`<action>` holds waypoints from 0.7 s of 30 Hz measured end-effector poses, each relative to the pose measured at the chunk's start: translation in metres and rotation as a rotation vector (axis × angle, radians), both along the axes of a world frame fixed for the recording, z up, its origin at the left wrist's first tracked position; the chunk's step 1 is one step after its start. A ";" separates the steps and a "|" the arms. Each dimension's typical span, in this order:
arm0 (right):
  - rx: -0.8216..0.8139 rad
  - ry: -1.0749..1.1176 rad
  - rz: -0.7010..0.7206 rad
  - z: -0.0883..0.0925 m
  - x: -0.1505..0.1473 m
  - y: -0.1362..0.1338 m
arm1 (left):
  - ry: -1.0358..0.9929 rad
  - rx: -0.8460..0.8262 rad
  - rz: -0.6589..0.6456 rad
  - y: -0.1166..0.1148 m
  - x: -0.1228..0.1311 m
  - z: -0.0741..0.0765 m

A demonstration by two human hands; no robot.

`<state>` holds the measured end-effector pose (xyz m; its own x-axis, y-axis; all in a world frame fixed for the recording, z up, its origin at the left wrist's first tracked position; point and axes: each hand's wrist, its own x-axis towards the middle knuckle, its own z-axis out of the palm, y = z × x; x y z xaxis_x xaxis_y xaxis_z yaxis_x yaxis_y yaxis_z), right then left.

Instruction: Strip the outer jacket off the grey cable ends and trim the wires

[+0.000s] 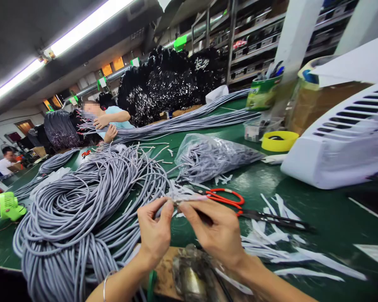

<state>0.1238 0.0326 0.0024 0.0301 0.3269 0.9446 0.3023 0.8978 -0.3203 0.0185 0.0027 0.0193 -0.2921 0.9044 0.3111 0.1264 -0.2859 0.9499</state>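
Observation:
Both hands meet in front of me at the middle of the green table. My left hand (pixel 156 228) pinches a grey cable (pixel 175 193) near its end, thumb against forefinger. Close beside it, my right hand (pixel 212 228) pinches the same cable's end, where a pale, pinkish strand sticks out to the right; the fingers partly hide it. A large coil of grey cables (pixel 82 197) lies just left of my hands. Behind my right hand rest scissors with red handles (pixel 227 197). Below the hands stands a small metal device (pixel 190 272) on a wooden block.
A clear bag of cut grey pieces (pixel 208 157) lies ahead. White scraps (pixel 280 247) are strewn at right, near a black-handled tool (pixel 274 219). A yellow tape roll (pixel 279 141) and white slatted casing (pixel 330 147) stand farther right. A co-worker (pixel 113 117) handles cables across the table.

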 end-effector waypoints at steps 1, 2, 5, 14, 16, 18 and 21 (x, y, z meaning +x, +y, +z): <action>0.028 -0.011 -0.007 0.000 0.000 0.000 | 0.005 0.001 -0.003 0.000 0.000 0.000; 0.072 -0.033 -0.011 -0.001 -0.001 0.000 | 0.006 0.004 0.003 0.001 -0.001 0.000; 0.143 -0.073 -0.001 -0.002 -0.001 0.001 | 0.014 0.012 0.046 0.000 -0.002 0.000; 0.111 -0.082 0.030 -0.002 -0.003 -0.002 | 0.000 -0.023 0.054 -0.001 -0.002 -0.001; 0.047 -0.033 0.021 -0.002 -0.001 -0.001 | 0.025 -0.018 0.031 -0.003 0.002 0.000; 0.018 -0.003 0.014 -0.002 0.000 -0.002 | 0.040 -0.017 -0.003 -0.003 0.003 0.002; 0.057 -0.083 0.066 -0.008 -0.001 -0.005 | -0.014 -0.026 0.033 0.003 -0.004 0.004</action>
